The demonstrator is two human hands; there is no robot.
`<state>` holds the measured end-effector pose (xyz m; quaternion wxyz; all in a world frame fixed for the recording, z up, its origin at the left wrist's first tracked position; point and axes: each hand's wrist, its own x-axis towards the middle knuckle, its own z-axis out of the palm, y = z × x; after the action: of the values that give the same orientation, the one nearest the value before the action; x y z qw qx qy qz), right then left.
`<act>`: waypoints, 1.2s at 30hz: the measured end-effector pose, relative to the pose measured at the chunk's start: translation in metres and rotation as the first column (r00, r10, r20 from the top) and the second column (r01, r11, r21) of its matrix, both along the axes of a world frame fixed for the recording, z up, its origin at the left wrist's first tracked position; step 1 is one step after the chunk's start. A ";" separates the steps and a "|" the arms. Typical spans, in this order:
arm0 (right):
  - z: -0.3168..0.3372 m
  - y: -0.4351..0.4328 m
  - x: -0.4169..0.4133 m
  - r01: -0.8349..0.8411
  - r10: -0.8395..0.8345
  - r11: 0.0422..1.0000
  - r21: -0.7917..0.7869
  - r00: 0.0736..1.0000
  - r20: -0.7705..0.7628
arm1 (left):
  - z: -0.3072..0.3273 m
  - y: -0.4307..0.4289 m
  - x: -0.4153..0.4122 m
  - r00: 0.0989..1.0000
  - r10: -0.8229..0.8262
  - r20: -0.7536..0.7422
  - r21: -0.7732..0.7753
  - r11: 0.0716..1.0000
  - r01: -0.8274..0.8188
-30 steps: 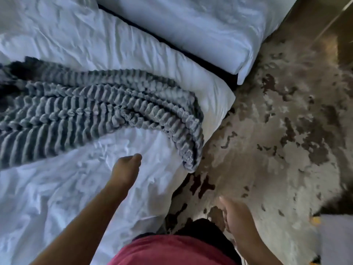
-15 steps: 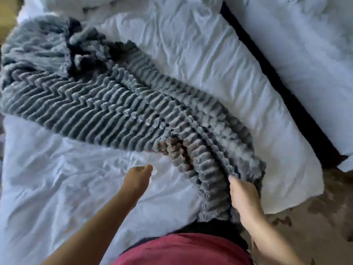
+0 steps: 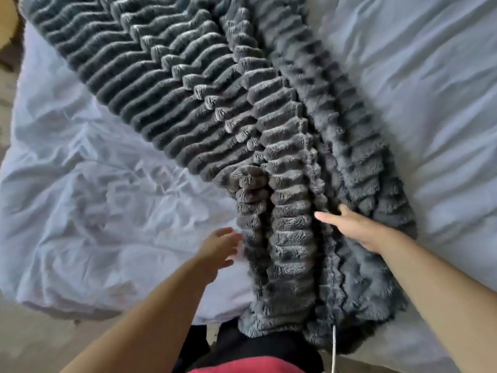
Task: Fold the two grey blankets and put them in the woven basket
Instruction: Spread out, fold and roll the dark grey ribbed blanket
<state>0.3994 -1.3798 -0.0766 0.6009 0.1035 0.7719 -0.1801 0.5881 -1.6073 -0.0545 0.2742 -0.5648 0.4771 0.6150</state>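
Where red top (image 3: 242,366) and dark trousers (image 3: 269,345) meet bed edge, near end of grey blanket (image 3: 290,238) hangs over mattress side; thin white cord (image 3: 333,348) dangles in front of it. Left hand (image 3: 219,247): fingers spread and loose, grasping nothing, just at blanket's left edge above white sheet (image 3: 94,211); contact unclear. Right hand (image 3: 360,228): fingers straight, laid flat on plush ribs, not gripping. Farther off, blanket runs in long bunched folds diagonally toward far left across crumpled sheet.
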 end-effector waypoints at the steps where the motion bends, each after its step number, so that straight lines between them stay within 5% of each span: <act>1: -0.007 -0.005 0.007 -0.064 0.064 0.998 0.000 0.998 0.007 | -0.006 0.012 -0.010 1.000 -0.025 0.008 0.033 0.999 0.025; 5: -0.024 -0.021 0.045 -0.249 0.266 0.962 0.111 0.945 -0.192 | -0.025 0.043 -0.046 0.964 -0.255 0.074 -0.042 0.965 0.259; 9: -0.024 -0.021 0.059 -0.127 0.196 0.976 0.174 0.859 -0.474 | -0.045 0.036 -0.060 0.771 -0.612 0.176 -0.219 0.739 0.637; 14: -0.020 -0.008 0.055 0.042 0.020 0.993 0.109 0.857 -0.515 | -0.061 -0.003 -0.065 0.523 -0.803 0.285 -0.274 0.455 0.848; 20: 0.003 0.003 0.066 0.013 0.045 0.993 0.115 0.872 -0.488 | -0.039 -0.015 -0.073 0.579 -0.785 0.221 -0.266 0.523 0.810; 26: 0.053 -0.010 0.087 0.213 -0.074 0.968 0.131 0.743 -0.665 | 0.004 -0.031 -0.036 0.844 -0.517 0.141 -0.398 0.751 0.527; 30: 0.050 -0.012 0.129 0.138 -0.015 0.949 0.285 0.919 -0.395 | 0.021 -0.036 -0.002 0.857 -0.498 0.131 -0.697 0.569 0.437; 34: 0.036 0.020 0.183 -0.042 0.156 0.933 0.359 0.942 -0.298 | 0.029 0.003 0.028 0.822 -0.568 -0.032 -0.461 0.738 0.492; 36: 0.037 0.036 0.200 -0.093 0.180 0.958 0.271 0.932 -0.315 | 0.026 0.043 0.047 0.730 -0.676 -0.097 -0.341 0.712 0.614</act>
<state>0.5989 -1.3438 -0.0401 0.4534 0.0921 0.8849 -0.0535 0.6348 -1.5647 -0.0290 0.3350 -0.3246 0.7549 0.4610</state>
